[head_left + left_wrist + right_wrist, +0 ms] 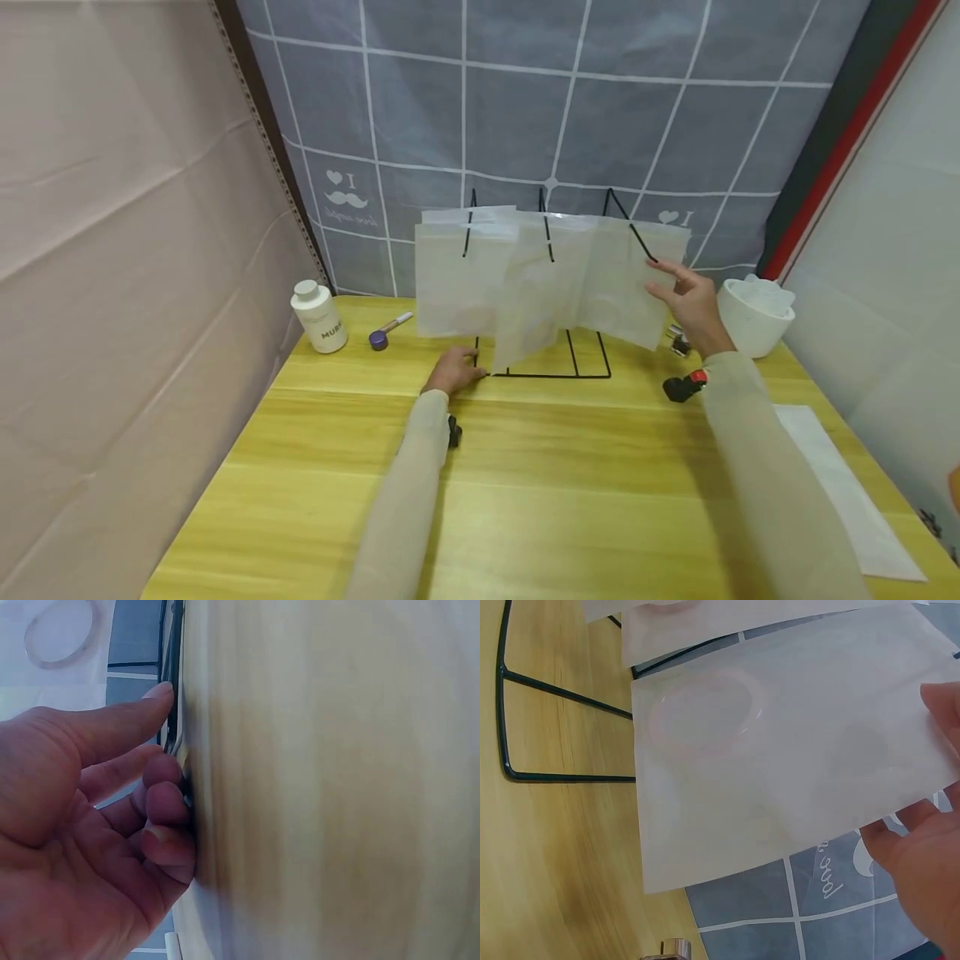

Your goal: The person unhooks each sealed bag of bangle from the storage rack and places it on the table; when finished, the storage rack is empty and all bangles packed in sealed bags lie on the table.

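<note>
Several whitish translucent zip bags (628,283) hang from the three hooks of a black wire display rack (551,376). A faint ring shape (705,712) shows through the right bag in the right wrist view. My left hand (453,371) grips the front left corner of the rack's base; in the left wrist view its thumb lies on the wire and its fingers curl beside it, low on the table. My right hand (693,302) holds the upper right edge of the right bag, beside the right hook's tip. Its thumb is in front, and some fingertips are hidden behind the bag.
A white bottle (321,318), a purple-capped roll (378,340) and a marker pen (397,322) stand or lie at left. At right are a white pot (756,321), a small metal clip (680,343) and a white sheet (843,487). A grey gridded cloth (510,108) hangs behind.
</note>
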The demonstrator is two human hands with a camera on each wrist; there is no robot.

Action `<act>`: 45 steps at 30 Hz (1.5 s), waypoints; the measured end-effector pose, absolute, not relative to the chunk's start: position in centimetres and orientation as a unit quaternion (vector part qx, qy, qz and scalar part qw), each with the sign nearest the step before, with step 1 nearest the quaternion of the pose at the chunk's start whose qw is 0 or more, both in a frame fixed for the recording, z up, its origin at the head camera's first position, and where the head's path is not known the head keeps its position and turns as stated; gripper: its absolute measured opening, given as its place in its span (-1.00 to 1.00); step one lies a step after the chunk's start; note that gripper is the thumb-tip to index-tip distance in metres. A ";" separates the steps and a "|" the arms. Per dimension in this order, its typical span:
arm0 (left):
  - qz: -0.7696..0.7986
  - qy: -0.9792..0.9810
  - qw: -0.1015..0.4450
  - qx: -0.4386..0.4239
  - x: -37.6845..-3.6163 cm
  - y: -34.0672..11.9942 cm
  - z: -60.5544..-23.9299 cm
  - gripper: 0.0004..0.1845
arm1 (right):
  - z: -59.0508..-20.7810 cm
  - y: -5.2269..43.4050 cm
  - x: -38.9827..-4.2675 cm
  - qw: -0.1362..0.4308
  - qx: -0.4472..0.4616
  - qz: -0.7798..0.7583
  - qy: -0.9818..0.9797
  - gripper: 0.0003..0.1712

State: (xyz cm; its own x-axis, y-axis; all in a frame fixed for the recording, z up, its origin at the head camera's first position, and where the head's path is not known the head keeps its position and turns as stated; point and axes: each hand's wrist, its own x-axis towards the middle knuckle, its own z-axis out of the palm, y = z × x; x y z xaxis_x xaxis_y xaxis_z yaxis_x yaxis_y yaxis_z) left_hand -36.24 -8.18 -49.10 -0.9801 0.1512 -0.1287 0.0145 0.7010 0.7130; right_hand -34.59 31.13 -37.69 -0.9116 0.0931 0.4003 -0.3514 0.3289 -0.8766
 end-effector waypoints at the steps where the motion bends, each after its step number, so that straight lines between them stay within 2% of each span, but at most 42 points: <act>1: 0.384 0.918 0.089 0.046 -36.2 -8.2 -49.1 -0.43 | -37.5 31.1 -34.3 0.191 0.080 0.567 -0.797 -0.48; 6: 0.382 0.919 0.092 0.044 -36.2 -8.0 -49.1 -0.43 | -36.9 30.9 -32.9 0.180 0.088 0.546 -0.814 -0.46; 15: 0.379 0.920 0.089 0.049 -36.4 -8.3 -49.3 -0.42 | -38.4 32.7 -32.9 0.206 0.118 0.520 -0.821 -0.50; 23: 0.371 0.922 0.091 0.063 -36.3 -8.5 -49.4 -0.43 | -38.4 33.3 -30.9 0.210 0.136 0.490 -0.835 -0.55; 29: 0.375 0.920 0.093 0.068 -36.0 -8.4 -48.9 -0.43 | -36.9 32.6 -28.1 0.220 0.149 0.454 -0.851 -0.60; 36: 0.378 0.919 0.097 0.059 -36.1 -8.3 -48.7 -0.43 | -37.2 33.2 -27.1 0.283 0.173 0.397 -0.856 -0.63; 45: 0.376 0.920 0.095 0.055 -36.1 -8.3 -49.0 -0.44 | -36.4 34.1 -25.4 0.344 0.240 0.348 -0.839 -0.53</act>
